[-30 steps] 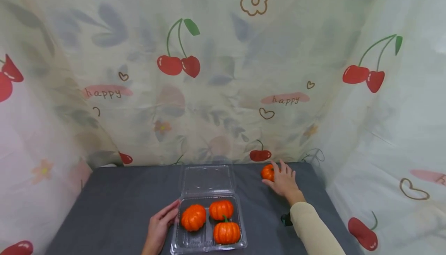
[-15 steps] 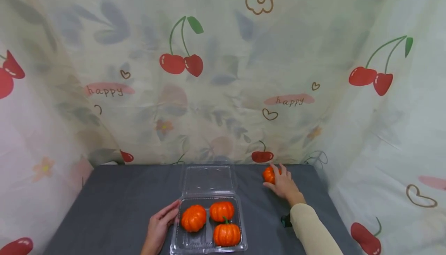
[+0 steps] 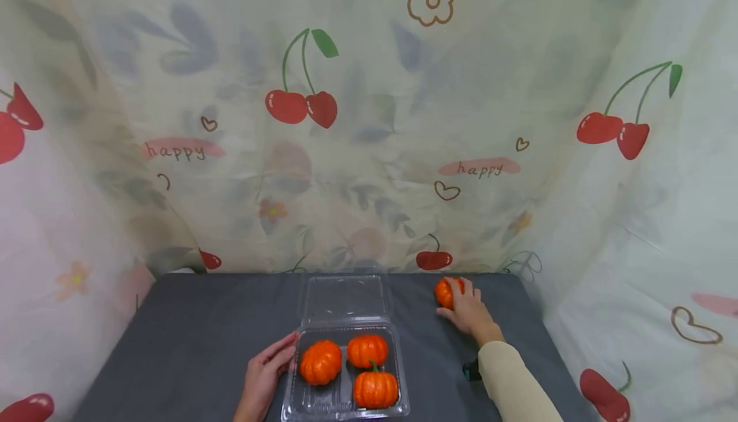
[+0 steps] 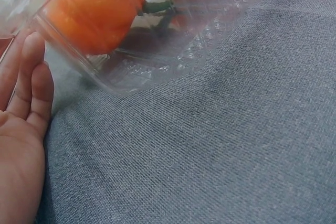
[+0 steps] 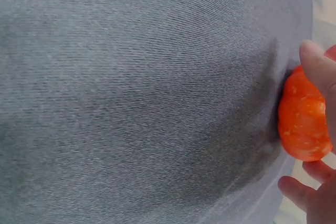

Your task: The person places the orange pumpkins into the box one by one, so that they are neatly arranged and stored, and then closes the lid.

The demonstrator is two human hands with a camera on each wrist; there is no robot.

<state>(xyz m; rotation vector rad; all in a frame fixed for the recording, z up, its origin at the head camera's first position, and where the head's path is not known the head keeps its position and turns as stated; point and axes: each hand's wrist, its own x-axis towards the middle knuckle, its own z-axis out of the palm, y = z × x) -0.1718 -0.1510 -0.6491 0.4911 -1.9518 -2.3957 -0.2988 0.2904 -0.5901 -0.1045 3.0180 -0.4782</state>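
My right hand (image 3: 469,313) reaches to the back right of the table, its fingers curled over a small orange pumpkin (image 3: 443,292). Seen from the right wrist, the thumb (image 5: 317,69) lies across this pumpkin (image 5: 302,124) and other fingertips are at its opposite side. A clear plastic clamshell box (image 3: 288,403) stands in front with its lid (image 3: 344,297) folded back. Three orange pumpkins lie in its base, one at the left (image 3: 321,362) and two at the right. My left hand (image 3: 265,371) touches the box's left side with nearly straight fingers (image 4: 42,85).
A dark grey cloth (image 3: 213,339) covers the table. Patterned curtains (image 3: 369,204) hang behind it and along both sides. A small dark object (image 3: 471,371) shows at the right cuff.
The right hand's fingers have come down and closed in around the far pumpkin. The left hand and the box stay in place; the head view has shifted slightly.
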